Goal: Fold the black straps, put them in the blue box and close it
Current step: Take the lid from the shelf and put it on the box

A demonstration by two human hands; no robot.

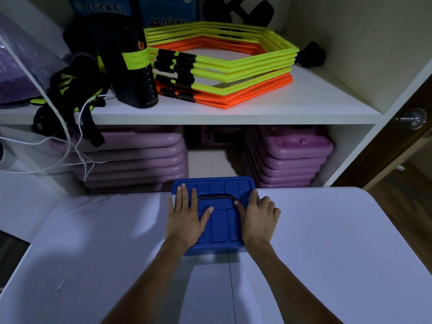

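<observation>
A blue box (221,224) stands on the white table (327,242), near its far edge, with its ribbed lid down on top. My left hand (187,218) lies flat on the lid's left side, fingers spread. On the lid's right side rests my right hand (258,219), its outer fingers curling over the right edge. A dark handle is set into the lid between the two hands. No black straps show on the table; the inside of the box is hidden.
Behind the table is a white shelf unit (233,115) with stacked yellow and orange hexagon frames (222,64), a black cylinder (131,66) and a tangle of black and yellow straps (72,90) with white cords. Purple stacked blocks (287,157) fill the lower shelf. A wooden door (397,148) stands right.
</observation>
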